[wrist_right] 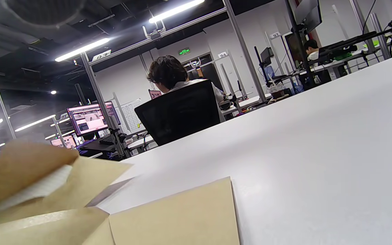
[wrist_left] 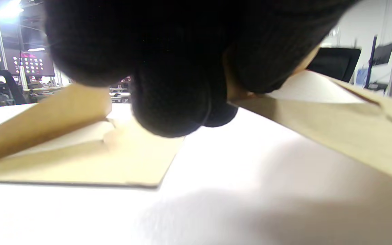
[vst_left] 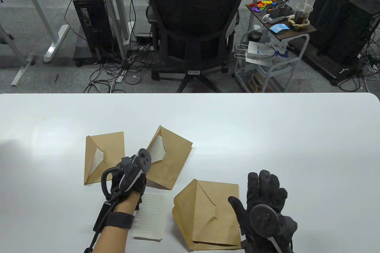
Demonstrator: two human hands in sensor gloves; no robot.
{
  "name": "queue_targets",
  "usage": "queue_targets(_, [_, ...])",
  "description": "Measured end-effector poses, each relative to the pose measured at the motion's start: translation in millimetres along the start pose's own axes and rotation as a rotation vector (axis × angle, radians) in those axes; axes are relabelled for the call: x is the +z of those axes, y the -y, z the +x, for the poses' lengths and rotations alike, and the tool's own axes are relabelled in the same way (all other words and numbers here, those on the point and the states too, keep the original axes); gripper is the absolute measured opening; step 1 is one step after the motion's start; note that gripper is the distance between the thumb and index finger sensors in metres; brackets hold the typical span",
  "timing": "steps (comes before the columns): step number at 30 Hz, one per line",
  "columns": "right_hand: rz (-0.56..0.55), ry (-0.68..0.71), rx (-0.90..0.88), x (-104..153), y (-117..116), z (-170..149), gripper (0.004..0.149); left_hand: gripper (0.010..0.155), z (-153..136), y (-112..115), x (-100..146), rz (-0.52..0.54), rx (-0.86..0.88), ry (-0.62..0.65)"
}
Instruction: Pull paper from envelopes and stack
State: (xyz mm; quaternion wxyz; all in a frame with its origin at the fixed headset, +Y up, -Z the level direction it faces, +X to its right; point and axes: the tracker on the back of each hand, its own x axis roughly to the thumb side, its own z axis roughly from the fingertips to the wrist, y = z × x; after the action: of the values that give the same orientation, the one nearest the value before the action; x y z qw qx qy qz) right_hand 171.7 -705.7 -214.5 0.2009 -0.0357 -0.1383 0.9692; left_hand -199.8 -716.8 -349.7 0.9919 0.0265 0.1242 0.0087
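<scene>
- The white desk carried three brown kraft-paper envelopes and one loose sheet of white lined paper.
- The left hand, in a black sensor glove with a tracker on its back, was over the near-left corner of the middle brown envelope. In the left wrist view its fingertips curled down and pinched the envelope's edge, which was lifted off the desk at a slant.
- White lined paper showed through the open flap of that middle envelope.
- The far-left brown envelope lay flat on the desk just beside the left hand, its flap open and a strip of white paper showing inside. It also appeared in the left wrist view.
- The loose white sheet lay flat near the front edge of the desk, just right of the left forearm, between the middle envelope and the third envelope.
- The third brown envelope lay nearest the person, right of the loose sheet; whether paper remained inside it I could not tell.
- The right hand was spread with fingers extended and holding nothing, its thumb over the right edge of that third envelope. Whether it touched the envelope could not be told.
- In the right wrist view, that envelope's corner lay flat on the desk.
</scene>
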Motion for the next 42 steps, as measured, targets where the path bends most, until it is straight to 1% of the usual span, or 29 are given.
queue_targets(4, [0.01,0.002,0.002,0.2,-1.0,0.7,0.087,0.043,-17.5,-20.0,12.5,0.017,0.174,-0.003])
queue_targets(7, [0.014,0.004,0.003,0.0,-1.2,1.0,0.087,0.043,-28.3,-32.8,26.4,0.065,0.204,0.041])
queue_targets(11, [0.016,0.008,0.002,0.0,-1.6,1.4,0.087,0.043,-42.4,-42.6,45.9,0.075,0.334,0.07])
queue_targets(15, [0.029,0.011,-0.012,0.3,-3.1,2.3,0.087,0.043,-54.4,-46.5,63.5,0.049,0.528,0.079])
queue_targets(17, [0.047,0.017,-0.03,0.7,-4.7,3.2,0.087,0.043,-59.2,-43.7,71.9,0.003,0.668,0.081])
queue_targets(19, [0.069,0.021,-0.048,0.8,-6.4,3.6,0.087,0.043,-62.1,-40.0,79.2,-0.037,0.767,0.081])
queue_targets(23, [0.131,0.031,-0.115,0.8,-10.1,4.5,0.088,0.043,-63.4,-30.9,93.6,-0.111,0.919,0.101])
queue_targets(25, [0.189,0.026,-0.207,0.4,-13.2,4.2,0.087,0.043,-62.4,-23.1,101.1,-0.186,1.036,0.105])
queue_targets(27, [0.238,0.019,-0.294,0.0,-16.0,3.8,0.087,0.044,-59.9,-15.7,107.3,-0.245,1.106,0.115])
queue_targets(30, [0.305,0.011,-0.386,-0.1,-20.0,4.5,0.087,0.044,-53.6,-5.9,117.2,-0.309,1.166,0.141])
queue_targets(34, [0.384,0.023,-0.455,0.3,-25.4,6.4,0.087,0.044,-44.4,3.8,129.2,-0.333,1.19,0.175])
queue_targets(37, [0.442,0.012,-0.505,1.2,-30.1,7.5,0.088,0.044,-39.3,11.7,132.5,-0.374,1.201,0.205])
queue_targets(42, [0.523,0.009,-0.578,0.0,-41.4,7.3,0.088,0.044,-39.6,20.9,132.3,-0.403,1.239,0.22])
